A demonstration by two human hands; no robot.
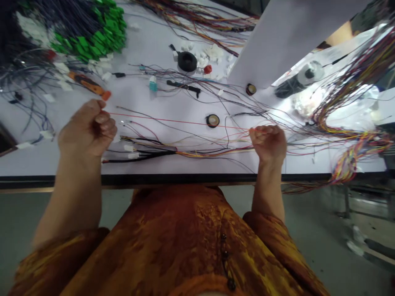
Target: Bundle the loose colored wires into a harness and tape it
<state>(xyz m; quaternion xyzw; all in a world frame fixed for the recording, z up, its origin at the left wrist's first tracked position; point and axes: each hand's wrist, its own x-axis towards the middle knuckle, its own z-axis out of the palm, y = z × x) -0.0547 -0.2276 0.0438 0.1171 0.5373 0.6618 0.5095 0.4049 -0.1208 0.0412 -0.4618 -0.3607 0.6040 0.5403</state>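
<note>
A thin red wire [173, 120] is stretched nearly straight across the table between my two hands. My left hand [92, 127] is closed on its left end. Farther right, my right hand [268, 142] pinches the same wire, its fingers curled. Below the wire lies a wire harness [160, 152] with black sleeving and white connectors [133, 155] at its left end. Just beyond my left hand is an orange-handled tool [89, 85]. A small roll of black tape [212, 120] sits right behind the red wire.
Green connectors [101, 39] on dark wires are heaped at the back left. A larger black tape roll [187, 61], white connectors and a teal connector [153, 84] lie behind the wire. A white panel [277, 41] rises at the back; wire bundles [348, 86] spread along the right.
</note>
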